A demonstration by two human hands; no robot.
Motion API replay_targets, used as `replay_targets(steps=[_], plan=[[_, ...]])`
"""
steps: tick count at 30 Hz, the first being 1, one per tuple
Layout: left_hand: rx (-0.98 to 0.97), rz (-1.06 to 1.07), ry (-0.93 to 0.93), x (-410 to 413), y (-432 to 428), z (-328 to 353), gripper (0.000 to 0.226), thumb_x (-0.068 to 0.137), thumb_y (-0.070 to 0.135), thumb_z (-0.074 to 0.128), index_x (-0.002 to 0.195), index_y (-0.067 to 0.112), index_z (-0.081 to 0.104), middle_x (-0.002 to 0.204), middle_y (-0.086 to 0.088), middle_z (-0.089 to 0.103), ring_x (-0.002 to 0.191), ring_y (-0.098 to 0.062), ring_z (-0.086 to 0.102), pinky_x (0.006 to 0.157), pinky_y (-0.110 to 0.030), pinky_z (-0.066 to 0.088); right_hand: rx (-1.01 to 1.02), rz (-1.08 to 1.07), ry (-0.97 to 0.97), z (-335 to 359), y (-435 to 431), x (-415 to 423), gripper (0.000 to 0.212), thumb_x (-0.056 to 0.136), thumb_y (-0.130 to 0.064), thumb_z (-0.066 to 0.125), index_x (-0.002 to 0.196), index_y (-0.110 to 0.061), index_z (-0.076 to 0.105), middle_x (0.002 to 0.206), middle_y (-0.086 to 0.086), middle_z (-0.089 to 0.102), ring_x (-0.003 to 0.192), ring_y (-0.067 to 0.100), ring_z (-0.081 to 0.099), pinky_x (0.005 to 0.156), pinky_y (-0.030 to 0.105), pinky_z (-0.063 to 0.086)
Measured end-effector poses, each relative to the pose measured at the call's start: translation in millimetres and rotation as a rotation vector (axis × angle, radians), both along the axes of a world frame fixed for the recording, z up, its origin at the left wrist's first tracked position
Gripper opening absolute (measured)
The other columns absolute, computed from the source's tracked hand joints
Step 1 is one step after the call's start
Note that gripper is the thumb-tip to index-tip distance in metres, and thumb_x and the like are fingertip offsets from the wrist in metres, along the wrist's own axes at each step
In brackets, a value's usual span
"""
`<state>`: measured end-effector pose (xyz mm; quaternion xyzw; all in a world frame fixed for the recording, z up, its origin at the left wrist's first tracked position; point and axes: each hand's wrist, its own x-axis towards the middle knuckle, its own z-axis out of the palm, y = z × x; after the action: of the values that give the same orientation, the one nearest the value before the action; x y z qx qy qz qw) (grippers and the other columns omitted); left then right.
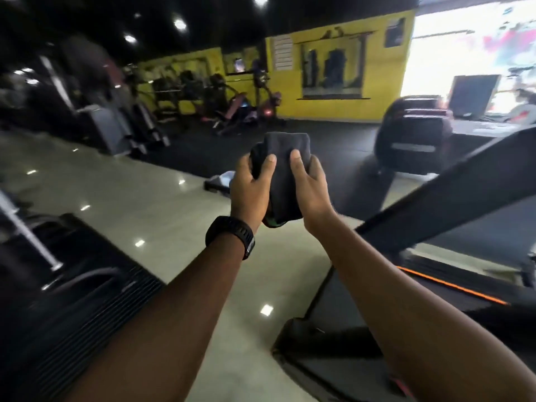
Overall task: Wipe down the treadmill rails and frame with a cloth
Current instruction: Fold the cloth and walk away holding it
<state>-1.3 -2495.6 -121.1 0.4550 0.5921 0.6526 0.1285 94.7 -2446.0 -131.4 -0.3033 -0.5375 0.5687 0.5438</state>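
Observation:
Both hands hold a folded dark grey cloth (285, 169) up in front of me, above the floor. My left hand (251, 189), with a black watch on its wrist, grips the cloth's left side with the thumb on its near face. My right hand (311, 189) grips the right side the same way. The treadmill (435, 291) lies to my right: a black deck with an orange stripe, and a dark slanted rail (452, 195) rising to the upper right. The cloth touches no part of the treadmill.
Another black machine (72, 285) stands at the lower left. Glossy beige tiles (130, 195) run between the two. Farther off are black rubber flooring, gym machines (220, 97) along a yellow wall (374, 68), a dark rounded machine (412, 132) and a bright window at the right.

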Motion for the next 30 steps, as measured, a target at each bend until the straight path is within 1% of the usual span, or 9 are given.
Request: replay_targets(steps=[4,6,10,14,17,21,23,27,30], plan=[[-0.007,0.186,0.008,-83,-8,-5,0.028,0.096,0.041,0.061,0.107,0.015,0.064,0.097,0.008,0.068,0.086,-0.001,0.063,0.06,-0.008,0.046,-0.005,0.128,-0.033,-7,9,-92,0.036,0.103,-0.05,0.051,0.113,-0.016,0.058,0.116,0.005,0.067,0.107,0.021,0.067,0.094,0.044,0.058],[-0.01,0.264,0.018,-118,-8,-10,0.025,0.097,0.041,0.059,0.107,0.018,0.063,0.097,0.011,0.065,0.086,0.0,0.061,0.064,-0.009,0.046,-0.003,0.196,-0.056,-9,16,-132,0.037,0.103,-0.053,0.05,0.113,-0.018,0.059,0.116,0.004,0.067,0.107,0.019,0.066,0.095,0.045,0.058],[-0.015,0.384,-0.003,-179,9,-16,0.027,0.098,0.041,0.058,0.11,0.017,0.06,0.1,0.007,0.066,0.091,-0.007,0.063,0.076,-0.026,0.054,-0.003,0.314,-0.076,-14,42,-197,0.041,0.103,-0.053,0.05,0.107,-0.012,0.057,0.109,0.008,0.065,0.099,0.018,0.063,0.094,0.047,0.057],[-0.006,0.493,0.0,-233,33,-19,0.03,0.099,0.041,0.056,0.115,0.017,0.057,0.099,0.009,0.064,0.089,-0.004,0.062,0.071,-0.022,0.05,0.015,0.4,-0.088,-14,70,-259,0.035,0.103,-0.05,0.05,0.1,-0.016,0.056,0.103,0.002,0.062,0.091,0.013,0.06,0.083,0.034,0.057],[-0.03,0.532,-0.01,-268,51,-24,0.031,0.099,0.042,0.056,0.119,0.018,0.056,0.1,0.011,0.062,0.09,-0.001,0.061,0.068,-0.015,0.048,-0.008,0.445,-0.073,-15,91,-297,0.035,0.105,-0.046,0.049,0.106,-0.012,0.056,0.095,-0.004,0.059,0.089,0.011,0.059,0.084,0.035,0.055],[-0.053,0.562,0.004,-325,88,-30,0.03,0.1,0.043,0.054,0.115,0.017,0.056,0.102,0.004,0.065,0.091,-0.008,0.063,0.07,-0.022,0.049,-0.017,0.493,-0.093,-20,128,-350,0.033,0.105,-0.047,0.05,0.104,-0.014,0.057,0.096,-0.004,0.062,0.089,0.011,0.061,0.085,0.036,0.057],[-0.065,0.569,0.018,-353,109,-35,0.029,0.101,0.042,0.052,0.113,0.016,0.055,0.1,0.004,0.064,0.089,-0.008,0.062,0.068,-0.022,0.047,-0.006,0.496,-0.1,-25,150,-375,0.032,0.105,-0.046,0.049,0.1,-0.015,0.056,0.093,-0.005,0.061,0.085,0.009,0.059,0.082,0.034,0.055],[-0.092,0.562,0.03,-425,162,-46,0.029,0.101,0.04,0.051,0.114,0.014,0.054,0.097,0.007,0.062,0.088,-0.006,0.06,0.066,-0.021,0.045,-0.021,0.511,-0.12,-36,203,-446,0.031,0.106,-0.046,0.046,0.096,-0.018,0.054,0.095,-0.003,0.06,0.087,0.012,0.058,0.084,0.035,0.054],[-0.084,0.548,0.037,-487,205,-51,0.031,0.101,0.04,0.051,0.117,0.014,0.054,0.099,0.005,0.063,0.09,-0.008,0.061,0.067,-0.022,0.046,-0.023,0.492,-0.122,-41,243,-505,0.03,0.107,-0.044,0.047,0.087,-0.022,0.051,0.088,-0.007,0.058,0.079,0.006,0.056,0.07,0.023,0.051]])
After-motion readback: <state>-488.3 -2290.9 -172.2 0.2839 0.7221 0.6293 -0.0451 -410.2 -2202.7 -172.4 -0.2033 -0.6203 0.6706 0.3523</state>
